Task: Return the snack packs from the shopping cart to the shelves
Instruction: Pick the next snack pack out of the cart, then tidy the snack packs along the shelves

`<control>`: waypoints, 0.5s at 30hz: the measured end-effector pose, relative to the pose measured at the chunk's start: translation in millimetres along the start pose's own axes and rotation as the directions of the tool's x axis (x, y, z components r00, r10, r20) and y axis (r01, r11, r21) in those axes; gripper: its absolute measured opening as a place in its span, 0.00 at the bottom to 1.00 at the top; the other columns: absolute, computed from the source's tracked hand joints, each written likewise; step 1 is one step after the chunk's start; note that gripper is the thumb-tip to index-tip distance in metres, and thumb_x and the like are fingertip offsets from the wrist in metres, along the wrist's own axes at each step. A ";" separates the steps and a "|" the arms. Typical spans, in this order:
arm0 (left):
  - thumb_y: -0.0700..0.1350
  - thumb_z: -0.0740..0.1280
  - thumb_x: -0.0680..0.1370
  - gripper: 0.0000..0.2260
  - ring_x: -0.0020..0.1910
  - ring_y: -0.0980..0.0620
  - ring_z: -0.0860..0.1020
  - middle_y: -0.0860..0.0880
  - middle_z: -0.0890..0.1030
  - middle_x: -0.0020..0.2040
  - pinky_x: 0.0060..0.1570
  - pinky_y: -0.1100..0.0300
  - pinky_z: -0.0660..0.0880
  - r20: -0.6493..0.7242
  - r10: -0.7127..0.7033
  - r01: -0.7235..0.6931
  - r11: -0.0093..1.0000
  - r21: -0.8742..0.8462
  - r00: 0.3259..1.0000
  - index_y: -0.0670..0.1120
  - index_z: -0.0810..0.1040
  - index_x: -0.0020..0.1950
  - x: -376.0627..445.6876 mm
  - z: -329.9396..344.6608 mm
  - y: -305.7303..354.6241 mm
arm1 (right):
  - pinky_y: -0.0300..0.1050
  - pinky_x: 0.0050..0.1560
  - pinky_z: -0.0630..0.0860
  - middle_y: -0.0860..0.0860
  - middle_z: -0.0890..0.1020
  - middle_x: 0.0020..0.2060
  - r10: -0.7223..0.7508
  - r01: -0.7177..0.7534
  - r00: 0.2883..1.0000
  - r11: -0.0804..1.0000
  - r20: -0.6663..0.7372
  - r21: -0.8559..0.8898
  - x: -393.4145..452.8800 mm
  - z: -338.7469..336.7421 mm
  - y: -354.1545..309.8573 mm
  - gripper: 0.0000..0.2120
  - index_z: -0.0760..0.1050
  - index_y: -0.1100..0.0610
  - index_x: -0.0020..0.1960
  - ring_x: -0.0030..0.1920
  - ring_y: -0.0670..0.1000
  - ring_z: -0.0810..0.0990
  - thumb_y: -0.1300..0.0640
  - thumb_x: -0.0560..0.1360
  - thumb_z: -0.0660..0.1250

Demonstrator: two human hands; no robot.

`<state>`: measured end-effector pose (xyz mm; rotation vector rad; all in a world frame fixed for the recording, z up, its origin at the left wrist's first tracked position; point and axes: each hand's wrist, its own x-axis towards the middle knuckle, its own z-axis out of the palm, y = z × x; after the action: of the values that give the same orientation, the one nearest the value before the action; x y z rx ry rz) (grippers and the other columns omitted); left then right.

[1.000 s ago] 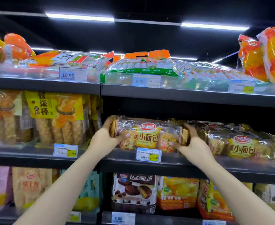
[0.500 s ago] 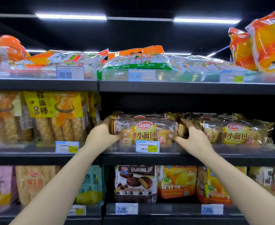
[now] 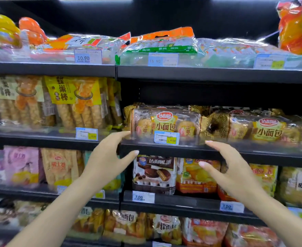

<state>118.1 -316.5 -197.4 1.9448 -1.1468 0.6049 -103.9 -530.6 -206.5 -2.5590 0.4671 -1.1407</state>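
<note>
A clear pack of small buns with a yellow and red label (image 3: 166,123) lies on the dark second shelf (image 3: 235,154), behind a 6.00 price tag. A matching bun pack (image 3: 264,129) lies to its right. My left hand (image 3: 109,157) hovers just below and left of the pack, fingers spread and holding nothing. My right hand (image 3: 230,168) is below and right of the pack, fingers extended and apart from it. The shopping cart is out of view.
Bread-stick packs (image 3: 75,102) fill the shelf to the left. Flat snack bags (image 3: 157,45) lie on the top shelf. A chocolate pie pack (image 3: 154,173) and orange packs (image 3: 198,177) stand below; more bread packs fill the lowest shelf.
Both hands let go of the bun pack and drew back and down from the shelf. The pack now rests on the shelf by itself.
</note>
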 end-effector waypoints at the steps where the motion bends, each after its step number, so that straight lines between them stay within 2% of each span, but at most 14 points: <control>1: 0.54 0.71 0.74 0.27 0.63 0.59 0.71 0.62 0.71 0.61 0.60 0.64 0.67 0.021 -0.012 0.012 1.000 -0.002 1.000 0.52 0.70 0.71 -8.5 4.0 -1.7 | 0.35 0.65 0.61 0.37 0.69 0.63 -0.004 0.003 1.000 1.000 0.027 0.015 -6.1 6.4 2.7 0.29 0.66 0.44 0.69 0.64 0.35 0.64 0.40 0.69 0.64; 4: 0.54 0.71 0.74 0.26 0.66 0.58 0.71 0.62 0.72 0.62 0.63 0.62 0.68 0.076 -0.053 0.054 0.999 0.001 0.996 0.52 0.70 0.71 -32.6 18.6 -11.4 | 0.34 0.65 0.62 0.38 0.71 0.64 0.008 -0.013 0.995 0.998 0.101 0.053 -25.5 32.2 13.1 0.28 0.67 0.44 0.69 0.65 0.35 0.65 0.40 0.70 0.65; 8: 0.56 0.69 0.76 0.27 0.70 0.55 0.68 0.55 0.72 0.69 0.67 0.60 0.65 0.180 -0.117 0.110 0.993 0.046 0.977 0.51 0.68 0.73 -56.0 42.8 -28.6 | 0.34 0.65 0.60 0.35 0.66 0.65 0.055 -0.065 0.976 0.997 0.213 0.044 -35.3 70.1 24.8 0.31 0.62 0.45 0.73 0.67 0.36 0.62 0.42 0.73 0.67; 12: 0.56 0.68 0.77 0.32 0.73 0.54 0.64 0.54 0.66 0.74 0.69 0.59 0.63 0.277 -0.232 0.238 0.971 0.011 0.933 0.51 0.60 0.77 -65.5 70.8 -43.3 | 0.42 0.68 0.63 0.45 0.66 0.72 0.207 -0.224 0.938 0.974 0.279 0.029 -31.7 109.8 35.0 0.35 0.59 0.51 0.75 0.72 0.46 0.62 0.41 0.74 0.67; 14: 0.55 0.68 0.77 0.34 0.74 0.54 0.61 0.53 0.63 0.76 0.70 0.59 0.61 0.314 -0.283 0.301 0.954 -0.010 0.906 0.49 0.56 0.78 -65.8 84.4 -46.7 | 0.43 0.63 0.70 0.50 0.70 0.69 0.284 -0.298 0.909 0.955 0.304 0.000 -28.7 128.1 38.4 0.36 0.58 0.53 0.75 0.68 0.49 0.69 0.40 0.74 0.66; 15: 0.55 0.68 0.77 0.35 0.75 0.53 0.60 0.52 0.62 0.76 0.70 0.59 0.61 0.329 -0.313 0.341 0.939 -0.030 0.891 0.48 0.55 0.79 -64.9 91.1 -47.6 | 0.41 0.55 0.74 0.51 0.74 0.64 0.307 -0.319 0.898 0.948 0.316 -0.015 -27.0 136.5 39.6 0.36 0.57 0.53 0.75 0.61 0.49 0.74 0.40 0.74 0.66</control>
<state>129.8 -344.2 -315.1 2.1475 -0.9785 0.0559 -24.6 -536.4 -327.3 -2.4520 0.7347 -0.6086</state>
